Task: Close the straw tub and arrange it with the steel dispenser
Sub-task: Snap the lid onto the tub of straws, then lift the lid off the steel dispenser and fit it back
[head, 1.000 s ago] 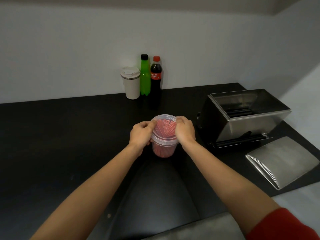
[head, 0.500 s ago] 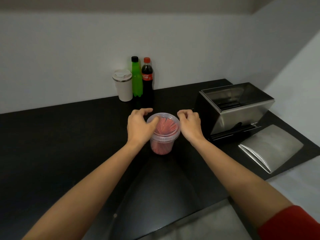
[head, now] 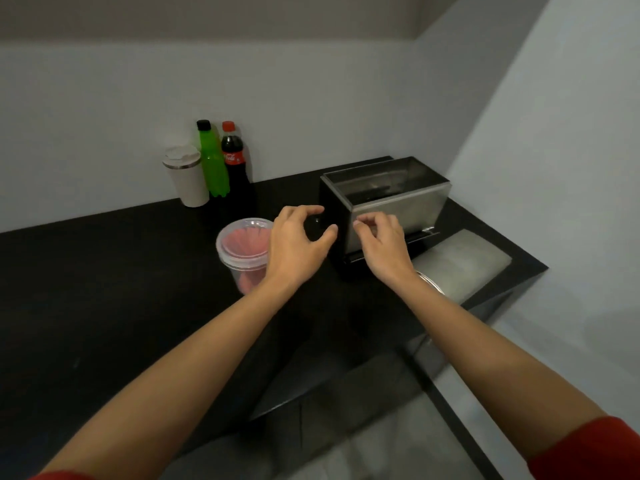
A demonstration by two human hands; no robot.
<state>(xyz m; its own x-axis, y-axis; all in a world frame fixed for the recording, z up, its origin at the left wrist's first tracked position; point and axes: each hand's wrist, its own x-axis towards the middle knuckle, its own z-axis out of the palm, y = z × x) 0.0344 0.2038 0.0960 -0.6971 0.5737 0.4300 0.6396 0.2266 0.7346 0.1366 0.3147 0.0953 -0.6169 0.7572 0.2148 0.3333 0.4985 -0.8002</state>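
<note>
Steel dispenser [head: 391, 202] — both hands [head: 341, 242] seemingly empty, nearby.

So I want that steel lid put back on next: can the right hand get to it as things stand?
Probably yes. The steel lid lies flat just right of the right hand, whose wrist already overlaps its near end, and nothing lies on it. The hand holds nothing.

Clear plastic tub [head: 242, 258], brushed-steel dispenser [head: 398, 209]
</note>
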